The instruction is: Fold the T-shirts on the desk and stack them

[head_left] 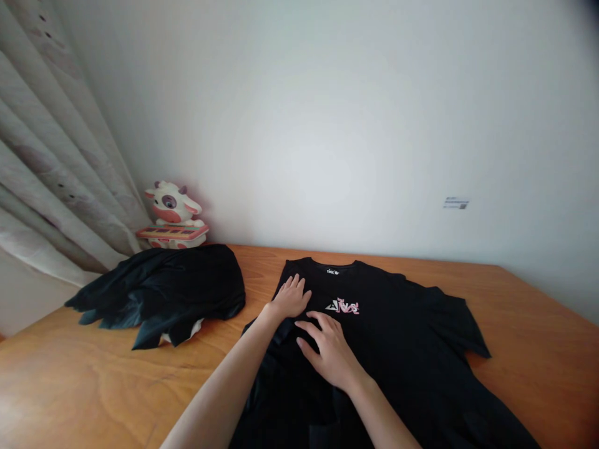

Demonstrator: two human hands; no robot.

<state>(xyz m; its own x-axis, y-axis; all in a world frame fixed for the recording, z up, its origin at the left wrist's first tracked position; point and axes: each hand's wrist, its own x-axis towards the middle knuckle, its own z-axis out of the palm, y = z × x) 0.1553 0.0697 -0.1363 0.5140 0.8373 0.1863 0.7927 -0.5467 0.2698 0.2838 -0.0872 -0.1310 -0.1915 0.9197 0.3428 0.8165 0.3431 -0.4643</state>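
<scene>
A black T-shirt (397,337) with a pink and white print on its chest lies front up, its collar toward the wall. The sleeve on the right is spread out; on the left side the cloth looks folded inward. My left hand (291,296) rests flat on the shirt near the left shoulder, fingers spread. Just below and right of it, my right hand (330,349) is over the shirt below the print, its fingers apart and slightly curved, with nothing held.
Dark crumpled clothes (173,287) lie in a pile at the left of the wooden table (116,386). Behind them stands a cow-shaped toy keyboard (173,215), beside a pale curtain (51,143). A wall with a small label (455,203) rises at the back.
</scene>
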